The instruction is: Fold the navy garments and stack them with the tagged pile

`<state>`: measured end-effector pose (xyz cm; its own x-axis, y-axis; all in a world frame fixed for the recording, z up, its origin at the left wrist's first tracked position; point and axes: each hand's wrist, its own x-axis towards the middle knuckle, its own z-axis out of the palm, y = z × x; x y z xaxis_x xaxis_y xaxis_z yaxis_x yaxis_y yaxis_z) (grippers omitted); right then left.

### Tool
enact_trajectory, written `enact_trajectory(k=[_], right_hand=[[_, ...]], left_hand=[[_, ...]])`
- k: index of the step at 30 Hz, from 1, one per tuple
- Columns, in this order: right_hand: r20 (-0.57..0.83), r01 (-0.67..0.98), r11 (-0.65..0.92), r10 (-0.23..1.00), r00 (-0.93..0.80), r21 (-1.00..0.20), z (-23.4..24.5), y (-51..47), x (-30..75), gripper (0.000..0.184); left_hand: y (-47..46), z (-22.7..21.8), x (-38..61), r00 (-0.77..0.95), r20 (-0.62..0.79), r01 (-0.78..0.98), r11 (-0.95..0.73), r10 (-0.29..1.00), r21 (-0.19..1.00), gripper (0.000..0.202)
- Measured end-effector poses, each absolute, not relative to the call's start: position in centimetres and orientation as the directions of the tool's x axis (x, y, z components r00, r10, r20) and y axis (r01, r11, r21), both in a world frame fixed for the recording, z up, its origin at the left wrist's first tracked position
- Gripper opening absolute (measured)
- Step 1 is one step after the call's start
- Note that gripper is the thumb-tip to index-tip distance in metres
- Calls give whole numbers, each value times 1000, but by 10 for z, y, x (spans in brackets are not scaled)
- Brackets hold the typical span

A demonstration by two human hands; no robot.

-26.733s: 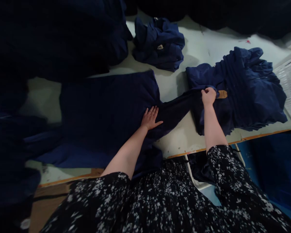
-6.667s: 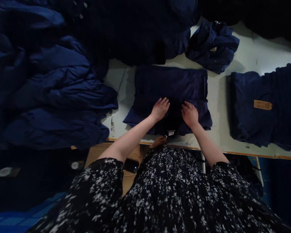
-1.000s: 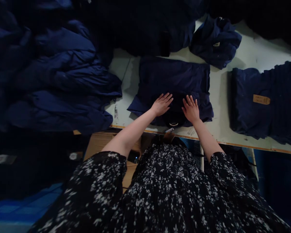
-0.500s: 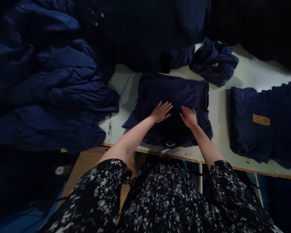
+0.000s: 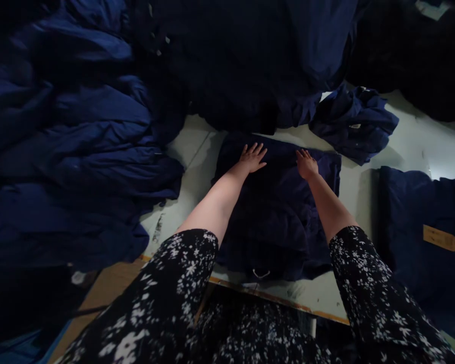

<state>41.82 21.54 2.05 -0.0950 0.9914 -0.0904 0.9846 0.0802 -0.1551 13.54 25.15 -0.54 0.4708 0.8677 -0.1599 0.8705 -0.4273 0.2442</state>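
A folded navy garment (image 5: 276, 217) lies on the pale table (image 5: 189, 151) in front of me. My left hand (image 5: 252, 156) rests flat on its far edge, fingers spread, open. My right hand (image 5: 307, 164) lies on the same far edge a little to the right, fingers stretched forward, open. Both arms reach across the garment. Its neck loop shows at the near edge by the table rim.
Piled navy garments (image 5: 79, 151) fill the left and back. A crumpled navy garment (image 5: 354, 124) lies at the back right. A stack of folded ones (image 5: 420, 237) with a tan tag (image 5: 441, 238) sits at the right. The table's wooden edge (image 5: 273, 299) is close to my body.
Both hands have slid from the near middle of the folded garment up to its far edge. The view has leaned forward over the table.
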Motion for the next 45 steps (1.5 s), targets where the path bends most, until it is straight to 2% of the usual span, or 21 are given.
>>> enact_trajectory(k=[3,9,12,15,18,20,22,24,27,30,33,36,40,43,45], right_hand=[[-90,986,94,990,-107,-139,14,247,413,59],[-49,991,47,997,-54,-126,2,282,405,56],[-42,996,49,998,-52,-76,6,278,405,41],[-15,985,158,987,-159,-62,21,253,401,31],[8,965,257,966,-257,-58,41,210,392,27],[-5,955,296,955,-296,-34,53,177,388,26],[-36,954,299,954,-299,-6,62,146,392,26],[-45,965,262,964,-261,4,70,120,405,23],[42,975,220,975,-220,-5,82,86,437,25],[76,939,339,936,-343,64,102,42,465,22],[-13,879,437,897,-442,191,125,-19,472,23],[-63,877,397,917,-395,270,133,-86,460,27],[-258,851,475,871,-418,223,106,-153,437,37],[-412,860,476,831,-373,182,78,-171,430,57],[-422,887,419,851,-311,192,69,-174,434,66]], left_hand=[[265,-15,131,425,-189,891,-371,885,263,63],[258,-2,154,400,11,891,-392,917,229,37],[251,13,176,404,55,873,-403,913,274,41],[248,26,194,496,123,815,-509,860,277,60],[248,40,198,674,76,715,-675,734,182,65],[247,50,189,755,-21,654,-750,656,98,54],[242,60,170,772,-90,633,-774,629,13,40],[233,67,143,757,-91,644,-762,647,-65,34],[209,79,100,762,-19,639,-755,648,-146,30],[169,97,69,801,11,588,-783,598,-204,30],[117,118,48,837,-54,518,-820,544,-242,41],[62,124,30,887,-159,400,-893,434,-205,49],[1,97,18,898,-341,311,-949,279,42,51],[-19,70,18,876,-394,361,-920,279,150,54],[-20,62,17,869,-403,376,-913,287,159,56]])
